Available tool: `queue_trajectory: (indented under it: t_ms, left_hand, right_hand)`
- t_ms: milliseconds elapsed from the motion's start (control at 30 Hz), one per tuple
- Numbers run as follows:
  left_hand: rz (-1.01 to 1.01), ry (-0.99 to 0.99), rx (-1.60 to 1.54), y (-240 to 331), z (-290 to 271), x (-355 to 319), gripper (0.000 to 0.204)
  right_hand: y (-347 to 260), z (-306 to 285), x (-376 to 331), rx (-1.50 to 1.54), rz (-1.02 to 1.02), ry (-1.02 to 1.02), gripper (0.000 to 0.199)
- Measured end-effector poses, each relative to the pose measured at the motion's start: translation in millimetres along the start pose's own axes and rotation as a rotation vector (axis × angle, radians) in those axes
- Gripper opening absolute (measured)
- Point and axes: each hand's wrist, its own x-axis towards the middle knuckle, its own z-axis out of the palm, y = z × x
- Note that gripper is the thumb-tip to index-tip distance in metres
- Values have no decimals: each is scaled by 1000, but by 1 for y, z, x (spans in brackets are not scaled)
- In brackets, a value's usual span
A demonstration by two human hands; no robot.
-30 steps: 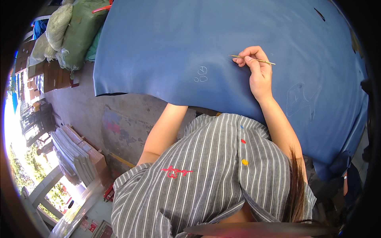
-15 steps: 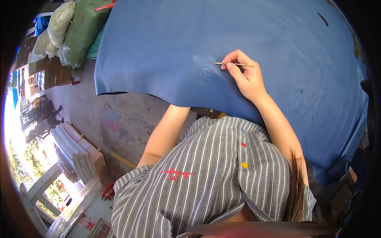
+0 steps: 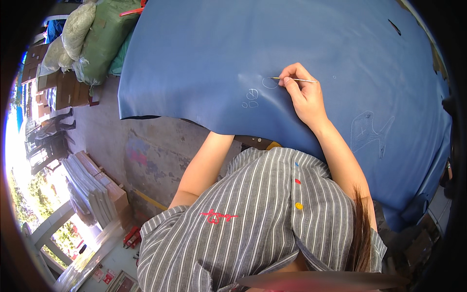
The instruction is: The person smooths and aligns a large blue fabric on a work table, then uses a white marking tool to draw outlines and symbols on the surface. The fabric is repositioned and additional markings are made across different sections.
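A wide blue leather hide [image 3: 194, 63] lies spread in front of me, its near edge drooping toward my body. My right hand [image 3: 305, 97] is closed in a pinch around a thin pen [image 3: 308, 80], whose tip touches the hide. At that tip is a pale drawn circle [image 3: 268, 86], partly behind my fingers. Smaller drawn rings [image 3: 251, 99] sit just left of it and nearer me. A larger dotted outline [image 3: 366, 130] is marked to the right of my forearm. My left forearm [image 3: 206, 160] reaches under the hide's near edge, which hides the left hand.
Stuffed green and whitish sacks [image 3: 102, 46] stand at the far left, near cardboard boxes [image 3: 73, 90]. Flat stacked panels [image 3: 95, 185] lean at the left above a pale surface. A dark slit [image 3: 394, 27] shows in the hide at the far right.
The pen tip has moved slightly to the right, and a round pale line now shows where only a short stroke was. My left arm stays under the hide.
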Motion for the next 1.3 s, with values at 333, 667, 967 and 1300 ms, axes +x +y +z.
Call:
queue_trajectory:
  t_ms: [333,667,967,1300]
  left_hand:
    - [-21,-9,8,3,-1,7,45]
    - [-39,-10,19,10,3,6,44]
    - [-66,-17,18,20,10,6,44]
    - [-267,5,-11,-57,32,-1,44]
  right_hand:
    - [-2,2,-3,81,6,-66,10]
    - [7,-7,1,94,89,-106,14]
    - [36,-114,-31,87,112,698,26]
    - [59,-103,-69,-211,-23,667,28]
